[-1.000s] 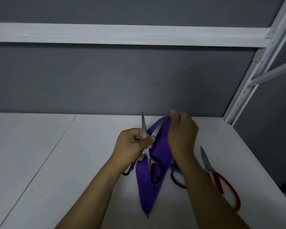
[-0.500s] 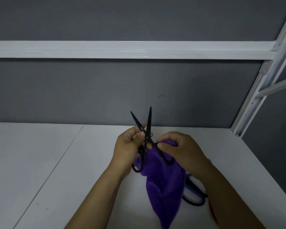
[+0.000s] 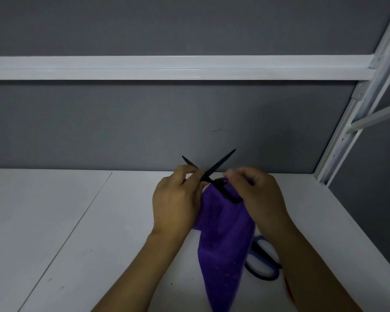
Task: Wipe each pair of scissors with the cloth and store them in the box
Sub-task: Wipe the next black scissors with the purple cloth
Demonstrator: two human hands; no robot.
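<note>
Two hands work above the white bench [image 3: 54, 221], close to its rear edge. A purple fabric cloth [image 3: 223, 244] hangs from the right hand [image 3: 259, 194], whose fingers pinch its top against the slim black scissors [image 3: 216, 168]. The left hand [image 3: 176, 199] curls round those scissors, whose blades are spread and point upward. Blue-handled scissors [image 3: 265, 278] lie on the bench near its right edge, partly behind the cloth.

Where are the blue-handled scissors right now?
In the head view, the blue-handled scissors lie flat on the white tabletop at lower right, between the hanging purple cloth and the right forearm.
</note>
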